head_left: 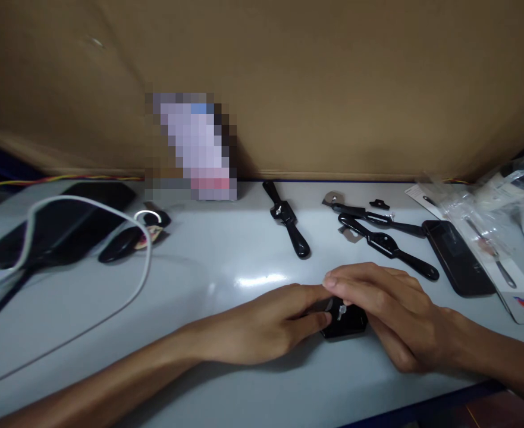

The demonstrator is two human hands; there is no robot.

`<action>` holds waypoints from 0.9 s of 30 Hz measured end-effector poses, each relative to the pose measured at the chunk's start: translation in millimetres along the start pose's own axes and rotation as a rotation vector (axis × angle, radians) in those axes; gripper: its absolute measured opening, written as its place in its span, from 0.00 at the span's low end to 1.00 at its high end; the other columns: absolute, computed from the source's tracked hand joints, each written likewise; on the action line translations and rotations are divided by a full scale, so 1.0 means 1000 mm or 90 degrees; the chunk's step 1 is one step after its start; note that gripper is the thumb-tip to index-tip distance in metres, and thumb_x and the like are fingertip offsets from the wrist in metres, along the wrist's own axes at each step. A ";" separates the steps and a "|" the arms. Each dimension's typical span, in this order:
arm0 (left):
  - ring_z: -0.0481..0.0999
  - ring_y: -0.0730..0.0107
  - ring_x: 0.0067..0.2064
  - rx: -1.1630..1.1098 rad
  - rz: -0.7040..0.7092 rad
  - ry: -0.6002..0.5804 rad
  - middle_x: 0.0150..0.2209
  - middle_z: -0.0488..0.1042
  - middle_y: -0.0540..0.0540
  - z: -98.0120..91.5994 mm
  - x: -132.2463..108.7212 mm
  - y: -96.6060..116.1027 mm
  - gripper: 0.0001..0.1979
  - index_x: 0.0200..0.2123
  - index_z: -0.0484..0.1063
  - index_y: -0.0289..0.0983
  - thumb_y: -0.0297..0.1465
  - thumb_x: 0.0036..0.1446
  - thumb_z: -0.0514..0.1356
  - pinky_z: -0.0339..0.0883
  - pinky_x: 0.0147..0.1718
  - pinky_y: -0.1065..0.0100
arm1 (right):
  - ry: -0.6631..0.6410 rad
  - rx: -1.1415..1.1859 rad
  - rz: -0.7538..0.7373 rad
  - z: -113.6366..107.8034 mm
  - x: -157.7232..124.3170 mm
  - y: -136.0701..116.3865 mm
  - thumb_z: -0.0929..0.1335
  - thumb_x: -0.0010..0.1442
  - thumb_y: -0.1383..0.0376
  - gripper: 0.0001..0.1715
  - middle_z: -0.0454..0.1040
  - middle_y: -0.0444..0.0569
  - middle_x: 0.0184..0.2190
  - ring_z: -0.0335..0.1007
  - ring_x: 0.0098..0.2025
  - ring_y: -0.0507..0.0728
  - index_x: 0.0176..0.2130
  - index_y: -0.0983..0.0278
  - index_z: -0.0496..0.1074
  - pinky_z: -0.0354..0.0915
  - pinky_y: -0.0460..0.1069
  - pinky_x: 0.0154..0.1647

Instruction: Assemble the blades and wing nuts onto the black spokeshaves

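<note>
Between my hands, low over the grey tabletop, is a black spokeshave [348, 324] with a small silvery screw on its middle. My left hand [266, 327] pinches its left side between thumb and fingers. From the right, my right hand [408, 321] curls over the other side, its fingertips meeting my left forefinger. Both handles are hidden by my hands. Farther back lies a similar assembled spokeshave [286, 217]. Two spokeshave bodies without blades, one [386, 241] in front of the other [380, 219], lie beyond my right hand, near a loose blade [333, 198] and a small black cap [379, 204].
A dark phone [458, 258] and a packaged tool on a card [509, 297] lie at right, beside crumpled clear plastic [489, 220]. At left are a black flat stand [60, 220], a white cable [148, 261] and a black mouse-like object [121, 244]. A cardboard wall [333, 89] rises behind.
</note>
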State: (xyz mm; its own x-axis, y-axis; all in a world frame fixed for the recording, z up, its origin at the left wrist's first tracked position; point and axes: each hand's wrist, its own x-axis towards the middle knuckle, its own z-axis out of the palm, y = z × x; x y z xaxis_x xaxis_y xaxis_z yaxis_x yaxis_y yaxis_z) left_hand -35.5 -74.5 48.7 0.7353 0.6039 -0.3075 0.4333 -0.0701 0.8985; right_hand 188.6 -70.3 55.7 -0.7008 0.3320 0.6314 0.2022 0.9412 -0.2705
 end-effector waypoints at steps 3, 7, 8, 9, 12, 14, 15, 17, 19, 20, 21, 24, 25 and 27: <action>0.63 0.67 0.33 -0.002 0.000 -0.002 0.31 0.64 0.50 0.000 0.001 0.000 0.14 0.42 0.71 0.35 0.37 0.68 0.50 0.61 0.32 0.67 | 0.006 -0.004 -0.006 0.001 0.001 0.000 0.57 0.62 0.82 0.28 0.78 0.58 0.47 0.77 0.53 0.56 0.58 0.71 0.64 0.79 0.51 0.45; 0.65 0.66 0.34 -0.013 0.003 -0.009 0.33 0.67 0.49 0.000 0.001 0.000 0.13 0.43 0.71 0.35 0.36 0.68 0.50 0.62 0.33 0.67 | -0.002 -0.007 0.000 0.001 0.003 -0.001 0.57 0.61 0.82 0.29 0.79 0.56 0.46 0.78 0.52 0.56 0.58 0.69 0.64 0.79 0.50 0.45; 0.66 0.66 0.35 -0.014 0.002 -0.012 0.34 0.68 0.49 0.000 0.001 0.000 0.13 0.44 0.71 0.35 0.37 0.68 0.51 0.62 0.34 0.67 | 0.005 -0.007 0.000 0.001 0.002 -0.001 0.57 0.62 0.82 0.28 0.79 0.55 0.46 0.78 0.51 0.55 0.58 0.69 0.64 0.79 0.50 0.44; 0.66 0.65 0.35 -0.015 0.001 -0.013 0.35 0.68 0.48 0.000 0.001 0.000 0.13 0.44 0.71 0.35 0.37 0.68 0.51 0.62 0.34 0.66 | 0.011 -0.009 0.001 0.000 0.002 -0.001 0.57 0.62 0.81 0.28 0.79 0.55 0.45 0.79 0.50 0.55 0.59 0.69 0.64 0.79 0.49 0.43; 0.65 0.67 0.36 -0.039 0.022 -0.003 0.35 0.69 0.49 0.000 0.001 0.001 0.12 0.44 0.71 0.36 0.35 0.69 0.51 0.63 0.37 0.67 | 0.019 -0.039 0.012 -0.004 -0.002 -0.001 0.58 0.61 0.81 0.29 0.80 0.53 0.40 0.80 0.42 0.54 0.60 0.68 0.63 0.77 0.47 0.34; 0.65 0.67 0.36 -0.061 0.041 0.016 0.35 0.69 0.50 -0.001 0.001 0.003 0.12 0.46 0.71 0.37 0.34 0.70 0.50 0.63 0.38 0.67 | 0.022 -0.067 0.029 -0.007 -0.005 -0.001 0.59 0.61 0.81 0.31 0.79 0.50 0.37 0.80 0.36 0.53 0.61 0.67 0.62 0.74 0.45 0.30; 0.65 0.67 0.36 -0.068 0.044 0.025 0.34 0.68 0.51 -0.001 0.001 0.004 0.12 0.47 0.71 0.38 0.34 0.70 0.50 0.62 0.38 0.67 | 0.023 -0.080 0.038 -0.008 -0.006 -0.002 0.60 0.61 0.81 0.31 0.79 0.48 0.36 0.79 0.34 0.53 0.61 0.66 0.61 0.73 0.45 0.29; 0.64 0.67 0.35 -0.071 0.042 0.033 0.32 0.66 0.52 -0.001 0.002 0.005 0.13 0.48 0.72 0.38 0.35 0.70 0.51 0.62 0.37 0.68 | 0.036 -0.098 0.048 -0.009 -0.006 -0.002 0.60 0.61 0.81 0.31 0.79 0.47 0.35 0.79 0.34 0.54 0.61 0.65 0.62 0.72 0.46 0.29; 0.62 0.68 0.34 -0.079 0.037 0.029 0.29 0.64 0.53 0.000 0.001 0.004 0.13 0.49 0.72 0.38 0.36 0.71 0.51 0.60 0.35 0.68 | 0.032 -0.115 0.050 -0.008 -0.006 -0.003 0.60 0.61 0.82 0.30 0.79 0.47 0.34 0.79 0.33 0.53 0.59 0.65 0.65 0.72 0.46 0.29; 0.61 0.68 0.33 -0.085 0.036 0.024 0.28 0.62 0.54 0.000 0.001 0.004 0.13 0.50 0.72 0.38 0.36 0.71 0.52 0.60 0.34 0.69 | 0.027 -0.127 0.048 -0.007 -0.006 -0.003 0.60 0.60 0.82 0.29 0.79 0.46 0.33 0.78 0.32 0.53 0.57 0.65 0.67 0.71 0.46 0.28; 0.60 0.69 0.32 -0.092 0.035 0.020 0.27 0.61 0.54 0.000 0.001 0.003 0.14 0.51 0.72 0.38 0.36 0.71 0.52 0.59 0.33 0.69 | 0.021 -0.137 0.043 -0.006 -0.005 -0.002 0.60 0.60 0.82 0.27 0.78 0.45 0.31 0.77 0.30 0.52 0.54 0.65 0.69 0.70 0.46 0.28; 0.59 0.70 0.30 -0.098 0.032 0.015 0.25 0.56 0.56 -0.001 0.001 0.002 0.15 0.53 0.72 0.37 0.35 0.71 0.51 0.58 0.33 0.69 | 0.007 -0.165 0.033 -0.003 -0.005 0.001 0.60 0.58 0.81 0.23 0.77 0.45 0.28 0.75 0.28 0.52 0.46 0.66 0.74 0.68 0.46 0.26; 0.59 0.69 0.30 -0.093 0.035 0.015 0.25 0.55 0.56 -0.001 0.001 0.002 0.15 0.53 0.72 0.37 0.35 0.72 0.50 0.58 0.33 0.69 | 0.007 -0.173 0.040 -0.002 -0.005 0.003 0.60 0.59 0.81 0.21 0.77 0.46 0.28 0.75 0.28 0.52 0.43 0.66 0.75 0.67 0.46 0.25; 0.59 0.69 0.30 -0.080 0.040 0.018 0.24 0.55 0.56 -0.001 0.001 0.002 0.15 0.53 0.72 0.37 0.35 0.72 0.50 0.58 0.34 0.69 | 0.008 -0.183 0.059 -0.001 -0.005 0.006 0.60 0.59 0.80 0.19 0.77 0.47 0.29 0.74 0.27 0.52 0.38 0.67 0.76 0.66 0.47 0.25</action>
State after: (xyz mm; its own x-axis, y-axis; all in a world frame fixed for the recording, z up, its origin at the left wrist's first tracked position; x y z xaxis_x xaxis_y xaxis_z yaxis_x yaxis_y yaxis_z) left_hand -34.1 -73.3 50.1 0.7433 0.6235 -0.2425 0.3171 -0.0092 0.9484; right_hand 193.9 -65.9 51.5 -0.6623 0.4170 0.6225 0.4521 0.8849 -0.1117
